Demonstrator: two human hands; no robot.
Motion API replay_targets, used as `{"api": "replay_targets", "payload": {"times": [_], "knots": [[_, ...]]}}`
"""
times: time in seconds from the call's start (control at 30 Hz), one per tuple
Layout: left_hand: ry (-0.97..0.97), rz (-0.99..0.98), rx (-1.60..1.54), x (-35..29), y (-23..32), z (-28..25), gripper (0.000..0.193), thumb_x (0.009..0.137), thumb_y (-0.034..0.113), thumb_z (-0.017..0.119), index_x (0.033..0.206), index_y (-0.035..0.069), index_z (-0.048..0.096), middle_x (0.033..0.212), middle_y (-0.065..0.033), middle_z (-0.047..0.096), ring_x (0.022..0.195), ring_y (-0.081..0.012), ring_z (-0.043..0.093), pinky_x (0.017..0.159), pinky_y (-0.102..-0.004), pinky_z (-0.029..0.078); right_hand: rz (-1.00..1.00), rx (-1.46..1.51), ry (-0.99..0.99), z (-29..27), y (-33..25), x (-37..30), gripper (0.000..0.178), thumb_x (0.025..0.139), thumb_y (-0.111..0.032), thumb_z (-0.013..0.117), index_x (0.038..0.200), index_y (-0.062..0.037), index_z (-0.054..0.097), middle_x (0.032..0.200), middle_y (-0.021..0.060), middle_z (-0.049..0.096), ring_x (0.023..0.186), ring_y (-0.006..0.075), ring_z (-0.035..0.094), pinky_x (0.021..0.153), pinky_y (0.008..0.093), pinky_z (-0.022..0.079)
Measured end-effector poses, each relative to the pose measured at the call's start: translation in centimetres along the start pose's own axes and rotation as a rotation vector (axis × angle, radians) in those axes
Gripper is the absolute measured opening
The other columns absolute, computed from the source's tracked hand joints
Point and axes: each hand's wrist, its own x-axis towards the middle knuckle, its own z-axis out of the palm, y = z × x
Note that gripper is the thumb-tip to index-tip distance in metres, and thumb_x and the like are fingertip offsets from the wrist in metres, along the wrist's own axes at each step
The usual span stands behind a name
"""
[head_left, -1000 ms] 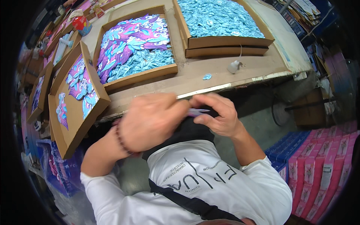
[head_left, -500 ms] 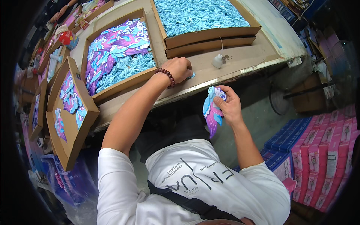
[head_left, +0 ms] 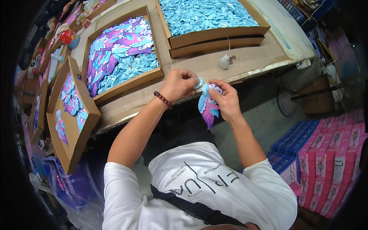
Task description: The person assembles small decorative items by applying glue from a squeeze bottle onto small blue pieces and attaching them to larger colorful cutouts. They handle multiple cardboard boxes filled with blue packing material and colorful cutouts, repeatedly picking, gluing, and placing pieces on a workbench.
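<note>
My left hand (head_left: 180, 85), with a beaded bracelet at the wrist, pinches a small light-blue plastic piece (head_left: 199, 82) just over the table's front edge. Close by on the right, my right hand (head_left: 226, 100) grips a purple, blue and white wing-shaped piece (head_left: 209, 109) by its upper end, its purple tip hanging down. The two pieces are close together; whether they touch I cannot tell. Behind my left hand, a cardboard tray (head_left: 126, 85) holds similar wing-shaped pieces (head_left: 122, 42) above a heap of small light-blue pieces (head_left: 130, 71).
A larger box (head_left: 218, 40) full of light-blue pieces stands at the back. Right of my hands sits a small white squeeze bottle (head_left: 224, 61) with a thin spout. A tilted cardboard tray (head_left: 82, 143) leans at the left. Pink boxes (head_left: 326, 165) are stacked at lower right.
My left hand has lifted the light-blue piece off the table and come toward my right hand. My right hand has moved left and slightly up with the wing-shaped piece.
</note>
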Motion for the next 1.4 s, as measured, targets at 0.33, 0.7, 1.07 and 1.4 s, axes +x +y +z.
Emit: {"api": "replay_targets", "payload": {"times": [0.33,0.7,1.07,1.4], "knots": [[-0.052,0.010,-0.306,-1.8,-1.6,0.4,0.017,0.088,0.012,0.066,0.092,-0.004,0.064,0.075,-0.0054,0.063,0.059,-0.0101,0.057,0.052,-0.0227,0.046,-0.053,0.002,0.064,1.8,0.9,0.7,0.022,0.085,-0.009,0.071,0.101,0.0022,0.061,0.083,0.0028,0.065,0.070,0.0056,0.059,0.061,0.0189,0.049],[-0.078,-0.019,-0.543,-2.2,-2.9,0.2,0.021,0.090,0.013,0.064,0.100,-0.005,0.063,0.090,-0.0100,0.067,0.076,-0.0153,0.065,0.069,-0.0278,0.054,-0.053,-0.080,0.048,1.7,0.9,0.5,0.019,0.085,-0.008,0.071,0.098,0.0024,0.062,0.081,0.0028,0.065,0.067,0.0054,0.058,0.060,0.0185,0.048],[-0.099,-0.032,-0.467,-2.2,-2.9,0.1,0.019,0.092,0.014,0.062,0.101,-0.003,0.062,0.092,-0.0087,0.066,0.081,-0.0152,0.064,0.074,-0.0287,0.053,-0.064,-0.128,0.032,1.3,1.1,0.4,0.020,0.085,-0.009,0.071,0.099,0.0031,0.062,0.080,0.0028,0.064,0.066,0.0049,0.057,0.058,0.0179,0.047],[-0.087,0.054,-0.390,-2.6,-2.6,0.7,0.022,0.086,0.008,0.069,0.102,-0.004,0.061,0.092,-0.0082,0.066,0.080,-0.0128,0.063,0.072,-0.0245,0.052,0.000,-0.140,0.071,1.2,0.7,0.0,0.022,0.087,-0.014,0.070,0.099,0.0017,0.061,0.079,0.0029,0.064,0.066,0.0057,0.058,0.058,0.0183,0.048]]}}
